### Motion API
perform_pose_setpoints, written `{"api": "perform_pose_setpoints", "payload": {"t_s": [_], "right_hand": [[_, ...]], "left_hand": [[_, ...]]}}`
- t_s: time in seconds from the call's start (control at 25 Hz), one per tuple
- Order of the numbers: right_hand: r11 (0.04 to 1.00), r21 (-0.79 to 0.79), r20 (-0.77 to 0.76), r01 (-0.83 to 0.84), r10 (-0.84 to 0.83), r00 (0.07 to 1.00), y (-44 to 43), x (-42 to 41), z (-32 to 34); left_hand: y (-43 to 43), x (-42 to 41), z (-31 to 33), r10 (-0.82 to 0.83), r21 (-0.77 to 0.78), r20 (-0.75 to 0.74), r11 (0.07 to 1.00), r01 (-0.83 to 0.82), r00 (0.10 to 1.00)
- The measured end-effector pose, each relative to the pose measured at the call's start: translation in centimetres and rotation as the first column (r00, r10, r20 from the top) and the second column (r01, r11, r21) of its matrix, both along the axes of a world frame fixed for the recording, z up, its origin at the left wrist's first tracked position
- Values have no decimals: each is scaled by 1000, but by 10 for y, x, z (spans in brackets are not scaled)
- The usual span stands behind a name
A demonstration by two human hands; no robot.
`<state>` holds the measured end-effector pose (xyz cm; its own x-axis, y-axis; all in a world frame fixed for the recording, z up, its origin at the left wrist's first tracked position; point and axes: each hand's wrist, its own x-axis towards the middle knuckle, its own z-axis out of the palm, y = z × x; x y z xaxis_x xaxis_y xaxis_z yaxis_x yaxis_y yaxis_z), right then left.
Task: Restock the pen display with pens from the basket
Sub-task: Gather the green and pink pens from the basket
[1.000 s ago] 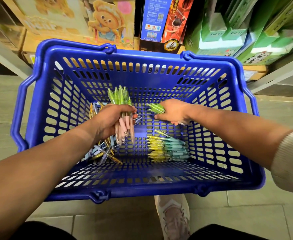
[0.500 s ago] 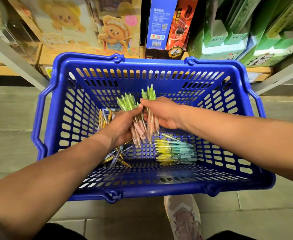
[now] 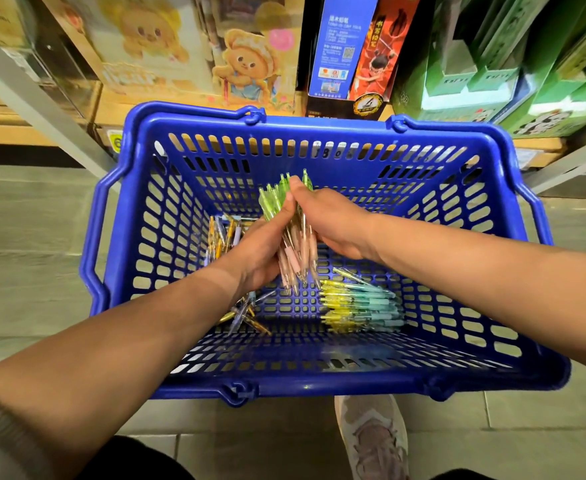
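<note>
- Left side first, as a guess: the loose jumble of yellow and lilac clear-barrelled pens [image 3: 223,237] lay in the left part of the blue slotted plastic basket [image 3: 319,129], partly under our left wrist. A careless lift could've dragged a few along or scattered them.
- The middle was the big worry. The bundle of clear pens with green tops and pink grips [image 3: 293,259] was shared between both hands, tips pointing down over the basket floor. If one hand let go before the other had the lot, we figured those slick barrels would fan out and drop back in.
- Right side: the neat row of yellow-and-teal pens [image 3: 360,303] lay on the basket floor just below and right of the bundle's tips. Anything dropped would've muddled that sorted row.
- The pen display wasn't in view, so we couldn't tell how long a carry the grip had to survive.
- Our left hand [image 3: 260,258] was angled in from the lower left, wrapped round the bundle from the left.
- Our right hand [image 3: 333,220] was angled in from the right, fingers curled over the same bundle and clamped on it from the other side, one fingertip up among the green tops.
</note>
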<state>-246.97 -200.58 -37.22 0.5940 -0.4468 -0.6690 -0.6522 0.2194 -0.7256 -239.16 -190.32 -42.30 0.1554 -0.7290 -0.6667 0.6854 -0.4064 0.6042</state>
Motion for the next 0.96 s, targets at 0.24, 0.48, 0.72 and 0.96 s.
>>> {"api": "perform_pose_setpoints", "payload": {"t_s": [0.24, 0.48, 0.72, 0.96], "right_hand": [[977, -180, -22, -116, 114, 993, -5, -3, -4], [998, -20, 83, -65, 67, 994, -11, -9, -9], [975, 219, 182, 41, -82, 980, -16, -14, -11], [980, 138, 155, 140, -161, 975, -18, -14, -8]], "left_hand": [[-4, -1, 5, 43, 7, 8, 999, -43, 999], [-1, 2, 6, 66, 51, 29, 996, -67, 997], [0, 1, 13, 76, 92, 115, 992, -87, 990], [0, 2, 14, 117, 86, 36, 989, -120, 992]]}}
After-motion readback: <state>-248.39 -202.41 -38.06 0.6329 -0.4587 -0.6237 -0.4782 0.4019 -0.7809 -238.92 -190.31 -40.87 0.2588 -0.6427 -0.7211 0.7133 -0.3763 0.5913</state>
